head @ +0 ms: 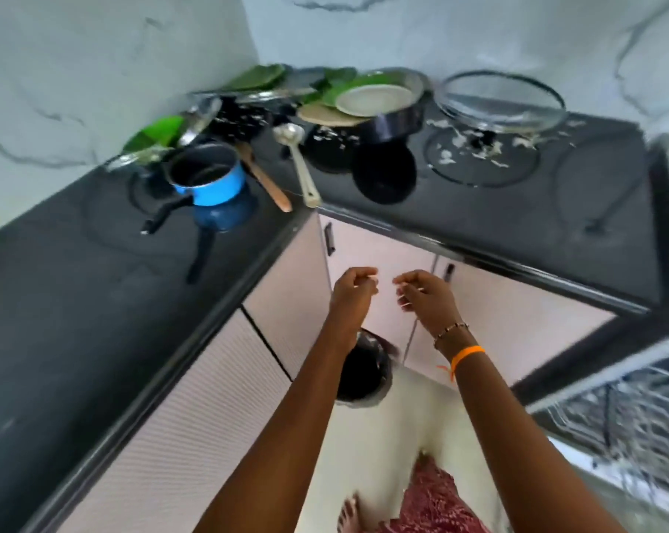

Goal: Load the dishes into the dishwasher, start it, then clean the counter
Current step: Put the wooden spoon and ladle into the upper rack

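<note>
The dishes (375,100) were heaped at twelve o'clock, in the far corner of the black counter (75,286): a pale plate (377,98) lay in a dark pan (396,123), with green leaves (256,76) and lids piled behind. At ten o'clock a blue saucepan (210,176) stood upright, its handle turned toward the counter's edge. A ladle (298,163) and a wooden spatula (265,180) were laid between saucepan and pan, their handles reaching the edge. At one o'clock a glass bowl (500,101) was seen, with white scraps (479,148) strewn around and under it.

The dishwasher rack (625,417) was pulled out at four o'clock; whether anything lay in it could not be told through the blur.

Both hands were held at the centre, below the counter's edge and above a dark bin (367,375) on the floor. The left hand (354,292) and the right hand (427,294) were loosely curled, fingertips near one another; nothing could be made out in either.

The loading step was judged barely begun, every dish being on the counter. Next, a reach up to the pile would be called for, with scraps and leaves likely to be tipped into the bin before racking.
</note>
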`<state>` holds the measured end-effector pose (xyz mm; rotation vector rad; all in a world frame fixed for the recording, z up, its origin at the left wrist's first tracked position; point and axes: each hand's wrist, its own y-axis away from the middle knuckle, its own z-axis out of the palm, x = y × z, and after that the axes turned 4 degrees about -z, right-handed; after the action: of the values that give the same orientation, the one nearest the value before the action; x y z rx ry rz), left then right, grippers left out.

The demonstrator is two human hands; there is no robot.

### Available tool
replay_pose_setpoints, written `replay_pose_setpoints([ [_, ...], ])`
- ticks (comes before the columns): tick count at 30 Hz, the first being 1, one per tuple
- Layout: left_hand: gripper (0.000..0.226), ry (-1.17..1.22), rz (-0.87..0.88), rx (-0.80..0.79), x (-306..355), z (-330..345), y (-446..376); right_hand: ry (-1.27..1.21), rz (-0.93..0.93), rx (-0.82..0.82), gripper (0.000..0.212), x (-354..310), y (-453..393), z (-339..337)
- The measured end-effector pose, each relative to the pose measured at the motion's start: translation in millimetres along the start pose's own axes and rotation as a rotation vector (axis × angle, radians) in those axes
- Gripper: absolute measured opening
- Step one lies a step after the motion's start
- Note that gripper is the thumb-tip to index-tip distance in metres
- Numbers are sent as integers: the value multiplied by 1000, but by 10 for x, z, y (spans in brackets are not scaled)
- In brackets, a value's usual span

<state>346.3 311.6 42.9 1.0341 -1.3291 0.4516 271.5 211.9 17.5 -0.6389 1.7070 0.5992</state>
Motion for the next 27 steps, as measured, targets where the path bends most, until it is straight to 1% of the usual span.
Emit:
replay_pose_setpoints([
  [3, 18, 11, -9, 64, 79, -268, -128, 28, -42, -74, 33, -165, -222, 299],
  [7, 21, 22, -14, 175, 162, -527, -469, 89, -98, -181, 28, -342, -637, 643],
  [11, 24, -38, -19, 253, 269, -707, -778, 124, -168, -227, 22, -459, -997, 883],
  [16, 15, -77, -36, 351, 573, -878, -1480, 152, -156, -277, 16, -624, -1764, 1236],
  [18, 21, -104, -83, 424, 674, -907, -1732, 203, -155, -289, 14, -648, -2023, 1341],
  [20, 35, -152, -123, 499, 746, -922, -1961, 259, -157, -289, 14, -637, -2278, 1441],
  [23, 50, -322, -166, 573, 838, -919, -2191, 333, -169, -276, 20, -636, -2571, 1570],
  [25, 54, -436, -196, 596, 878, -930, -2327, 412, -203, -292, 28, -657, -2711, 1639],
  [27, 52, -516, -227, 606, 911, -961, -2411, 551, -205, -331, 41, -708, -2796, 1681],
])
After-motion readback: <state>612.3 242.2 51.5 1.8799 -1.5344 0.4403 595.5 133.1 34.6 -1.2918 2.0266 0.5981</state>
